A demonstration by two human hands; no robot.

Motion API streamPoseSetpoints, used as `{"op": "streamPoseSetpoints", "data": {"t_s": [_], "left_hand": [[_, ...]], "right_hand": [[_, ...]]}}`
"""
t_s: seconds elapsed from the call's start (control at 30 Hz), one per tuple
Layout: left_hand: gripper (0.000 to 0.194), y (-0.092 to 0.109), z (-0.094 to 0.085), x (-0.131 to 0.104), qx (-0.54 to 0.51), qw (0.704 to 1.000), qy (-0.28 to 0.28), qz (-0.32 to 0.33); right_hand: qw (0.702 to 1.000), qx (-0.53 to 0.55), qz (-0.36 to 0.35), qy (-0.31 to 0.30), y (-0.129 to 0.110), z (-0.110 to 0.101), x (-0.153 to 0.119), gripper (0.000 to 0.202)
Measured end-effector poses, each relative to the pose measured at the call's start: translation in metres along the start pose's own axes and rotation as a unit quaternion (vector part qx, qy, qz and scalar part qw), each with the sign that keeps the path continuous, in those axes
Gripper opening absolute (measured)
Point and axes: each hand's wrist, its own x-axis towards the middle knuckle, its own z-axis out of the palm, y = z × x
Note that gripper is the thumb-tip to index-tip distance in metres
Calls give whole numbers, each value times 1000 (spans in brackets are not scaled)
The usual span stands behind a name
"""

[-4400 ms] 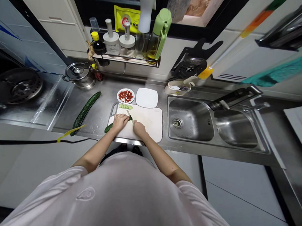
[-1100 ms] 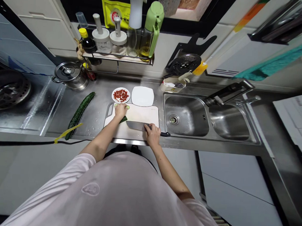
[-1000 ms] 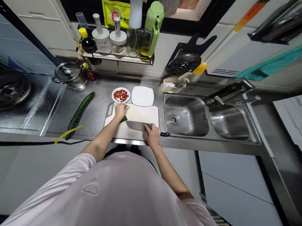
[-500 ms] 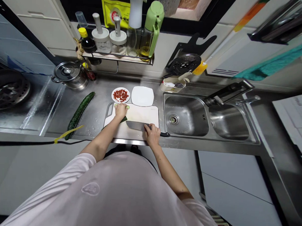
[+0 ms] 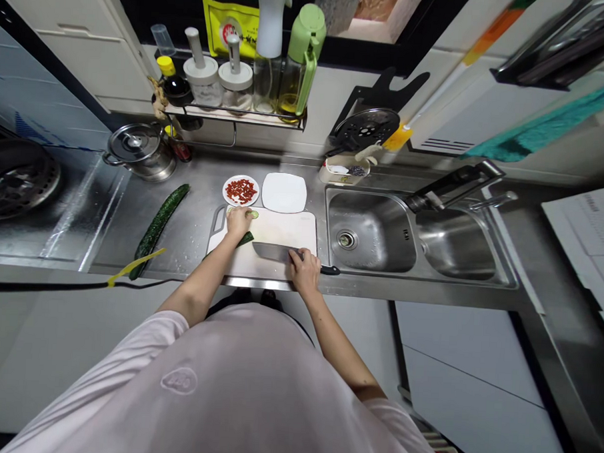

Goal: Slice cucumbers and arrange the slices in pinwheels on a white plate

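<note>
On the white cutting board [image 5: 289, 227], my left hand [image 5: 238, 224] is closed with its fingers bunched at a pale green cucumber slice [image 5: 254, 214] by the board's far edge. The fingers partly hide what lies beneath them. A dark green cut piece of cucumber [image 5: 245, 239] shows beside my left wrist, its rest covered by the forearm. My right hand [image 5: 305, 269] is wrapped around a kitchen knife [image 5: 268, 251], one finger along the blade. The broad blade lies low over the board and points left. Its black handle end sticks out past the board's right side.
Behind the board stand a plate of chopped red pieces [image 5: 241, 191] and a white square plate [image 5: 284, 192]. A whole cucumber [image 5: 160, 224] lies left, near a lidded pot [image 5: 141, 151]. The double sink [image 5: 372, 231] is right; a bottle rack [image 5: 237, 115] hangs above.
My left hand has shifted slightly left, uncovering more of the cut cucumber piece by the wrist. The knife and my right hand stay in place.
</note>
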Motion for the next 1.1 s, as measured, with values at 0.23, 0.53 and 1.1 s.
{"op": "streamPoseSetpoints", "data": {"t_s": [0.23,0.53,1.1], "left_hand": [[27,-15,-10,-30,-58,998,26,-14],[26,-27,-19,-62,-56,998,31,1],[26,-31,-24,-81,-36,998,7,52]], "right_hand": [[1000,20,-1,11,-1,2,2,40],[998,45,-14,29,-13,-5,10,40],[970,235,64,27,-37,-8,41,38]]}}
